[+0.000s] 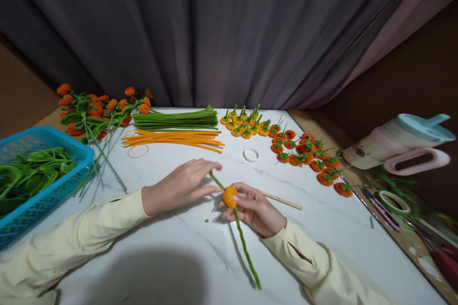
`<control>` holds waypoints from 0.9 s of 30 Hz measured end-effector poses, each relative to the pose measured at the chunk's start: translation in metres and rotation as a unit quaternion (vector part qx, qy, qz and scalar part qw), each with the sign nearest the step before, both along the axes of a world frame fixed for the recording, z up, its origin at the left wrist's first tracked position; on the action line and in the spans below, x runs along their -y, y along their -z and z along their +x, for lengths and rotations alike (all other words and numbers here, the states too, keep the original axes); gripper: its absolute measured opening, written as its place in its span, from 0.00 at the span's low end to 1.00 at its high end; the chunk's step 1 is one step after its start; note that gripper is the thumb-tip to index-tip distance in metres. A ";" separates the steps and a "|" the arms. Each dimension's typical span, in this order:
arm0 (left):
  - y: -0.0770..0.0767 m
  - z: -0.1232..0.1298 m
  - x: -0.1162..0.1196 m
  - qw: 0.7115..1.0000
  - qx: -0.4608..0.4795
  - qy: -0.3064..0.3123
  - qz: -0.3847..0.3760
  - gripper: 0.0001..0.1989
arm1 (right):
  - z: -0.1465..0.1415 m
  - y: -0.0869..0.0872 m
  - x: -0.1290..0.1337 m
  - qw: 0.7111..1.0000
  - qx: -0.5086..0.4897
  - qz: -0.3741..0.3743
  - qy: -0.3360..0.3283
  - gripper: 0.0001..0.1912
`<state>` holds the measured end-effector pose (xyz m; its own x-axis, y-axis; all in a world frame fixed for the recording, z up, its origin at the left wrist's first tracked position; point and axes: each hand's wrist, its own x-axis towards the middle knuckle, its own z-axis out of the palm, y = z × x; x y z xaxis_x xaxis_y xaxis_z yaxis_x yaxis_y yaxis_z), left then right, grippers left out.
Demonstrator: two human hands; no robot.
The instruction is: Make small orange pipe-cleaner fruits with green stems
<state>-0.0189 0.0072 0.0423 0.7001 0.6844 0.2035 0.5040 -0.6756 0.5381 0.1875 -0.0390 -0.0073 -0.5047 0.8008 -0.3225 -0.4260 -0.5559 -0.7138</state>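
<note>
My right hand (pixel 255 209) pinches a small yellow-orange chenille pumpkin (pixel 229 197) between thumb and fingers. A fuzzy green pipe cleaner (pixel 245 248) runs through the pumpkin; its long end slants down toward me, and a short end sticks out at the upper left. At that short end is my left hand (pixel 184 186), its index finger by the tip and its thumb spread apart below. Whether the left fingers touch the stem is hard to see. A thin wooden stick (pixel 282 200) lies behind my right hand.
Green pipe cleaners (pixel 175 120) and orange pipe cleaners (pixel 173 140) lie at the back. Nearby are finished yellow pumpkins (pixel 246 124), orange pumpkins (pixel 304 155) and a white ring (pixel 251 154). A blue basket (pixel 86 155) of leaves stands left, a tumbler (pixel 393 143) right.
</note>
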 end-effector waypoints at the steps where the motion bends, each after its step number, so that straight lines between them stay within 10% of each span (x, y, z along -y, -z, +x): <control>1: 0.001 0.001 0.000 0.997 0.028 -0.069 -0.017 0.18 | 0.000 -0.001 0.000 1.000 0.001 0.000 0.021 0.18; 4: 0.009 0.007 0.005 0.972 0.072 -0.183 -0.129 0.20 | -0.001 -0.002 -0.001 0.997 0.007 0.004 0.080 0.16; 10: 0.026 0.026 0.030 0.926 0.169 -0.058 -0.331 0.16 | -0.014 -0.001 0.008 0.991 0.058 0.083 0.091 0.18; 15: 0.028 0.029 0.027 0.882 0.233 -0.072 -0.402 0.12 | -0.013 -0.001 0.016 0.956 0.211 0.185 0.086 0.13; 19: 0.028 0.023 0.018 0.859 0.190 -0.053 -0.473 0.09 | 0.000 -0.005 0.018 0.756 0.423 0.450 0.219 0.07; 22: 0.028 0.018 0.016 0.883 0.109 -0.014 -0.457 0.06 | 0.005 -0.007 0.017 0.594 0.484 0.621 0.163 0.18; 27: 0.029 0.013 0.013 0.945 0.017 0.002 -0.328 0.08 | 0.003 -0.001 0.012 0.514 0.522 0.674 0.091 0.11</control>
<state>-0.0060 -0.0054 0.0137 0.7036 0.6688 -0.2403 0.4769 -0.1936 0.8574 0.1900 -0.0513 -0.0064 -0.4966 0.6548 0.5697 0.6233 0.7258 -0.2909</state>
